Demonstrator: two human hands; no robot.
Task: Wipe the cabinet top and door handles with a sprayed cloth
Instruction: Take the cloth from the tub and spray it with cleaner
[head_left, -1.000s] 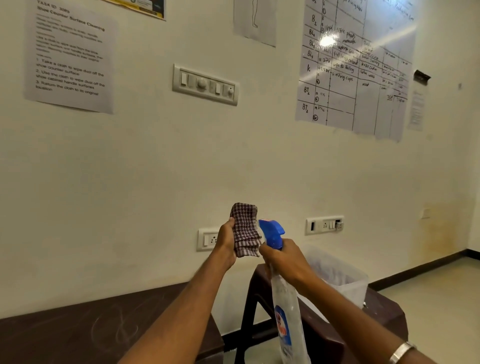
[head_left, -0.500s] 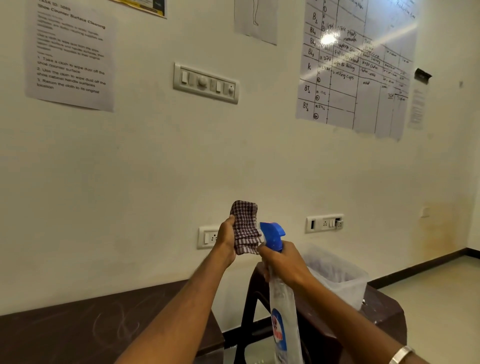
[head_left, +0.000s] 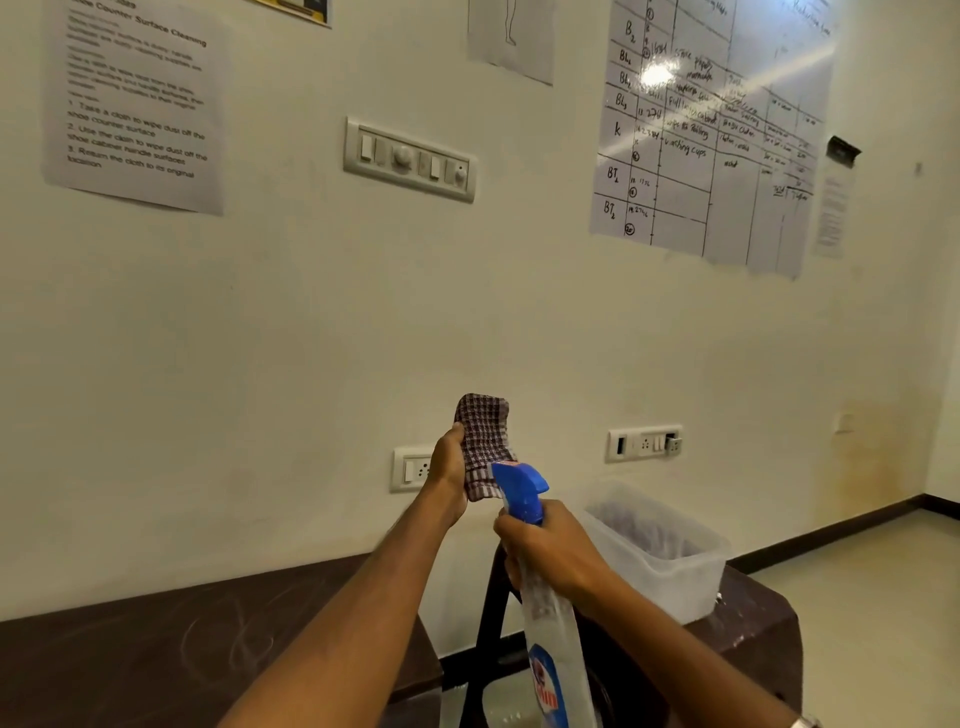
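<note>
Low in the frame's centre, the left hand (head_left: 451, 462) grips a folded checked cloth (head_left: 483, 441); the right hand (head_left: 550, 551) clasps a spray bottle (head_left: 545, 613), nozzle just beside it. A mis-aimed squirt could miss the small cloth and wet the wall socket (head_left: 413, 469) directly behind.

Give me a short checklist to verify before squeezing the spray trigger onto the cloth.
1. Left hand grips the checked cloth: ok.
2. Right hand holds the spray bottle by its neck: ok.
3. Blue nozzle points at the cloth, close to it: ok.
4. Finger on the trigger: cannot tell.
5. Liquid left in the bottle: cannot tell.
6. Cabinet top within reach for wiping: ok.
</note>
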